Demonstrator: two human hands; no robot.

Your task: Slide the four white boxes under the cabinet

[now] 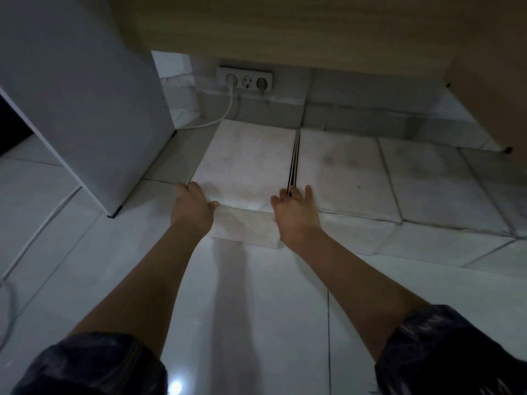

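Your left hand (pixel 192 205) and right hand (pixel 293 208) clasp the near corners of a flat, matte white box (pixel 245 166), which lies on the glossy tiled floor (pixel 256 295) just beside a second white box (pixel 345 172), partly beneath the wood-grain cabinet (pixel 285 24).

We find no legible text, label, brand, number or sign anywhere in view. The flat white cardboard boxes (pixel 245 163), the white wall socket strip (pixel 244 80) and the light wooden cabinet (pixel 285 27) carry no readable markings.
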